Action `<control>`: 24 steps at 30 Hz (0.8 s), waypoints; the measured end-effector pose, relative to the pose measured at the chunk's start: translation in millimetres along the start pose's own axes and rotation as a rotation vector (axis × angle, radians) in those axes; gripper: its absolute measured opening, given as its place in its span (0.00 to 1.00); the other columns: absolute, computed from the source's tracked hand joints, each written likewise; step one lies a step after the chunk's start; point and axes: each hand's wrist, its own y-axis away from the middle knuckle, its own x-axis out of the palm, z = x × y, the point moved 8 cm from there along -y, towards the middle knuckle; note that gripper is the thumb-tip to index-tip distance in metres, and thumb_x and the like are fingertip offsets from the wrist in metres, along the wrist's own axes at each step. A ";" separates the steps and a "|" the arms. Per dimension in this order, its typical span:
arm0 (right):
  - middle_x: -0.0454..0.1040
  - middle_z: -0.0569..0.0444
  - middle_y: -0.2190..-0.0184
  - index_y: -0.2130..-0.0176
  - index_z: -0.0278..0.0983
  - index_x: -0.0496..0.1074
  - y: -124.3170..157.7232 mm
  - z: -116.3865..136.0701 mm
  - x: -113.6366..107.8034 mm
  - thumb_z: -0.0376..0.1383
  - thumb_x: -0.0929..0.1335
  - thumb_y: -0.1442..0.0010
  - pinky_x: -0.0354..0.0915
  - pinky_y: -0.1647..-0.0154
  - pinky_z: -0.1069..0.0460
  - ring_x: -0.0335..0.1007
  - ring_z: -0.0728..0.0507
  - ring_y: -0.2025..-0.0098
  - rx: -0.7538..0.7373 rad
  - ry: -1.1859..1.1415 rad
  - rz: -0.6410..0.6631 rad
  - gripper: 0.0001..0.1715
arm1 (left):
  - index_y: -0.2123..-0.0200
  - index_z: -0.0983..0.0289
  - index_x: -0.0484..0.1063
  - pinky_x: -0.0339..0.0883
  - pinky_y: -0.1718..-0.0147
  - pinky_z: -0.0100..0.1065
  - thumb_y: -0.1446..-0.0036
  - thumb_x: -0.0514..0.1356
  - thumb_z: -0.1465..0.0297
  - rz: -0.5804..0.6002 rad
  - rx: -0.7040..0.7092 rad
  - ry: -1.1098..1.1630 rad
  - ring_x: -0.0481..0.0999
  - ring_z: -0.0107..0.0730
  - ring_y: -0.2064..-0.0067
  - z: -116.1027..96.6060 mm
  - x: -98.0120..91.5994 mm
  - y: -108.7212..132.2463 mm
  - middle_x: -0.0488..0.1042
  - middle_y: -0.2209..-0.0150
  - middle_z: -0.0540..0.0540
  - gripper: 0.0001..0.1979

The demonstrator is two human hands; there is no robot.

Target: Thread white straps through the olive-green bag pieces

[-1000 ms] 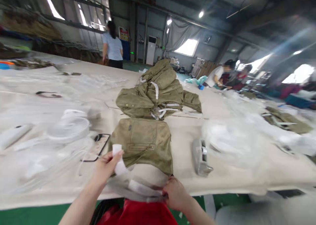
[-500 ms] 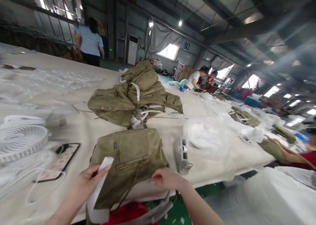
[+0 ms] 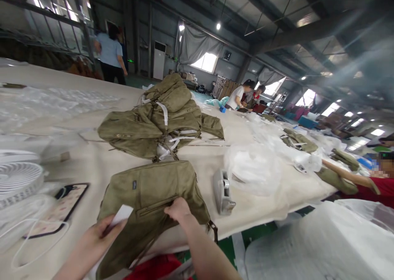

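While the left hand point(image 3: 104, 233) pinches a strip point(image 3: 123, 214), the right hand point(image 3: 179, 210) curls beside the slanting zipper point(image 3: 152, 207). Grip unclear.

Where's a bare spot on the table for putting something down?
Try between the plastic wrap, the tape dispenser and the near edge of the table. A narrow strip also shows between dispenser and front bag. It's crowded at left, with the fan and a phone-like thing; in the middle, with the bag pile; farther right, with another bag.
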 end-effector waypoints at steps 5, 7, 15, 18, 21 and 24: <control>0.58 0.64 0.89 0.83 0.36 0.61 25.1 -1.4 15.2 0.37 0.71 0.53 0.45 0.85 0.57 0.49 0.55 0.86 -0.157 -0.570 0.372 0.16 | 0.78 0.61 0.70 0.62 0.74 0.29 0.56 0.59 0.50 0.214 -0.005 0.020 0.71 0.34 0.73 -10.8 20.7 9.5 0.71 0.79 0.49 0.19; 0.59 0.65 0.87 0.80 0.35 0.64 37.1 0.3 17.7 0.38 0.74 0.56 0.45 0.85 0.57 0.48 0.56 0.85 -0.195 -0.800 0.493 0.16 | 0.80 0.62 0.69 0.57 0.76 0.28 0.53 0.57 0.50 0.277 0.004 -0.038 0.65 0.30 0.75 -7.8 26.6 12.5 0.67 0.81 0.48 0.21; 0.75 0.55 0.72 0.70 0.35 0.73 66.3 15.0 10.0 0.41 0.76 0.55 0.60 0.75 0.58 0.64 0.55 0.78 -0.275 -1.113 0.520 0.15 | 0.80 0.65 0.67 0.44 0.79 0.28 0.50 0.56 0.49 0.590 0.006 -0.010 0.52 0.23 0.77 -0.6 50.4 27.9 0.55 0.81 0.46 0.24; 0.75 0.55 0.73 0.70 0.35 0.73 63.2 18.6 3.7 0.44 0.75 0.53 0.60 0.77 0.58 0.64 0.55 0.79 -0.287 -1.197 0.399 0.16 | 0.78 0.66 0.68 0.44 0.79 0.28 0.50 0.57 0.49 0.664 0.010 0.038 0.51 0.23 0.77 -6.8 51.6 33.8 0.56 0.81 0.46 0.24; 0.75 0.54 0.73 0.73 0.35 0.72 59.4 18.7 1.5 0.44 0.76 0.55 0.61 0.78 0.58 0.66 0.54 0.79 -0.262 -1.231 0.311 0.17 | 0.76 0.66 0.70 0.46 0.79 0.27 0.50 0.57 0.50 0.728 0.004 0.052 0.54 0.23 0.76 -15.6 48.1 40.5 0.59 0.80 0.47 0.22; 0.76 0.54 0.73 0.73 0.34 0.72 59.2 19.7 3.5 0.43 0.76 0.55 0.63 0.79 0.59 0.67 0.54 0.79 -0.239 -1.219 0.298 0.18 | 0.76 0.66 0.71 0.49 0.78 0.27 0.50 0.58 0.52 0.739 0.001 0.017 0.56 0.24 0.76 -23.4 42.0 44.1 0.63 0.80 0.48 0.21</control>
